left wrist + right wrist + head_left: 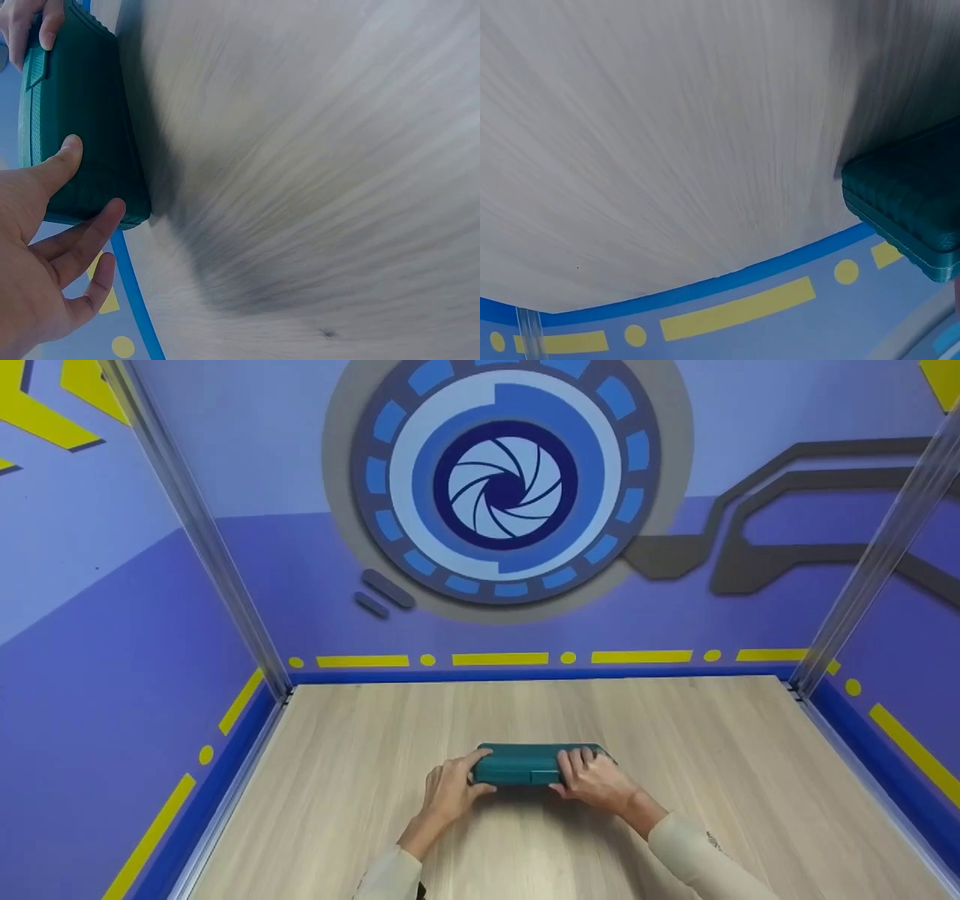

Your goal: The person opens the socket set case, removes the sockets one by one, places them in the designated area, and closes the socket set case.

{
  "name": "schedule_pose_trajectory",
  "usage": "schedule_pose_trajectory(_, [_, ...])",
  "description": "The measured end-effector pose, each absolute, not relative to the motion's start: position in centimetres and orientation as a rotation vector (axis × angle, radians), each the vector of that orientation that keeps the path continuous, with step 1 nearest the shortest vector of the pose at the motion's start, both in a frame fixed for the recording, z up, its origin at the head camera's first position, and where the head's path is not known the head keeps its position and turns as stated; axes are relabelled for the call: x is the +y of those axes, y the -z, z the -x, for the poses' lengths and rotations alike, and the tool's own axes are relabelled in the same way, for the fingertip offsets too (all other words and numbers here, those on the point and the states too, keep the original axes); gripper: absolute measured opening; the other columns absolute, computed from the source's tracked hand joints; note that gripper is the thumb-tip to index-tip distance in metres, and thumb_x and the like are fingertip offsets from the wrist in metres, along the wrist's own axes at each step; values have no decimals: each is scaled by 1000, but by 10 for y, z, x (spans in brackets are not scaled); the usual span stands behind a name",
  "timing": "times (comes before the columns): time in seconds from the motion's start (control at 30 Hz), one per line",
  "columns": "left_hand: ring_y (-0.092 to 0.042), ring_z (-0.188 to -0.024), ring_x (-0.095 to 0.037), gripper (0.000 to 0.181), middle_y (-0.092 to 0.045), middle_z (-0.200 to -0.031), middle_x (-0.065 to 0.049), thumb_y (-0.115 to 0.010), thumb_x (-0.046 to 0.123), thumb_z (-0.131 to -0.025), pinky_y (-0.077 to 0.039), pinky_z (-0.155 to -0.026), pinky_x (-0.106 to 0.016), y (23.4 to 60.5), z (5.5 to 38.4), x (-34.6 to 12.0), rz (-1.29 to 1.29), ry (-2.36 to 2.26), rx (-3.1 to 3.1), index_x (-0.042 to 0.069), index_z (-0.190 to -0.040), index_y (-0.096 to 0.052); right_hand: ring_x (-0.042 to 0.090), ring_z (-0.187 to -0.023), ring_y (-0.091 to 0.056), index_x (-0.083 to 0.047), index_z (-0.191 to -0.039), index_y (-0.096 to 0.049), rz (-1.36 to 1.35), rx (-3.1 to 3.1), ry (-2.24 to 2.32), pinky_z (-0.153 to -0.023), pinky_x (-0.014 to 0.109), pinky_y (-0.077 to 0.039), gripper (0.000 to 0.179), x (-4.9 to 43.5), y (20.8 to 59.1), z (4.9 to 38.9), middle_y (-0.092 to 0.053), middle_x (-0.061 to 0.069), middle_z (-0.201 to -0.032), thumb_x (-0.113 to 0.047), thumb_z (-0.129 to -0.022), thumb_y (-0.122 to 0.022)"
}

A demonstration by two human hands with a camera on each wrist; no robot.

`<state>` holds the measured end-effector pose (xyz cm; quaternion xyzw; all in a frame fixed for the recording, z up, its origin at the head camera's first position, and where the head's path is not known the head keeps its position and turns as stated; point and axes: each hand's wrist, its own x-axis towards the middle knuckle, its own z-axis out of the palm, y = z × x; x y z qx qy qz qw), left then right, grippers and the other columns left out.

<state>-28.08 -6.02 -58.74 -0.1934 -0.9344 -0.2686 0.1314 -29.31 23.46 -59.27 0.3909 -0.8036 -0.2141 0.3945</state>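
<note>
A dark green, box-shaped plastic case (517, 765) with a latch (544, 777) on its front side lies crosswise between both hands, close over the wooden table. My left hand (450, 789) grips its left end; in the left wrist view the thumb (64, 161) presses the broad side and the other fingers spread round the end. On the right end, my right hand (596, 777) lays its fingers across the top with the thumb low at the front. One ribbed corner of the case (904, 202) shows in the right wrist view, where almost all of the right hand is out of frame.
The light wooden table (360, 735) is bounded by purple-blue panels (262, 577) at the back and both sides. Metal posts (217, 551) rise at the two rear corners. Yellow dashes and dots run along the foot of the panels.
</note>
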Motion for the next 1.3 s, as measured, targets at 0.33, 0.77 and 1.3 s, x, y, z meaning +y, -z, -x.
schedule_pose_trajectory(0.33, [-74,-109,-26,59,-71,-130,-10,-86,24,-81,-58,-86,-44,595,277,-63,536,801,-2728,20,-136,-66,19,-66,-68,-7,-100,-74,-1024,-2202,359,-53,32,-56,61,242,591,293,-70,6,-78,-45,-112,-29])
schedule_pose_trajectory(0.77, [-72,-112,-33,55,-73,-127,-13,-87,8,-78,-57,-85,-51,600,273,-59,566,749,-2799,20,-126,-64,44,-132,-56,-9,-150,-50,-548,-2979,-407,-96,59,-52,98,258,600,274,-48,23,-153,-79,-82,-62])
schedule_pose_trajectory(1.3, [-66,-120,-41,64,-66,-133,-24,-84,10,-81,-51,-97,-58,594,260,-68,540,1179,-2968,8,-138,-56,55,-148,-27,8,-159,-19,-404,-3006,-1165,-114,64,-33,117,271,609,261,-16,38,-163,-41,-78,-88])
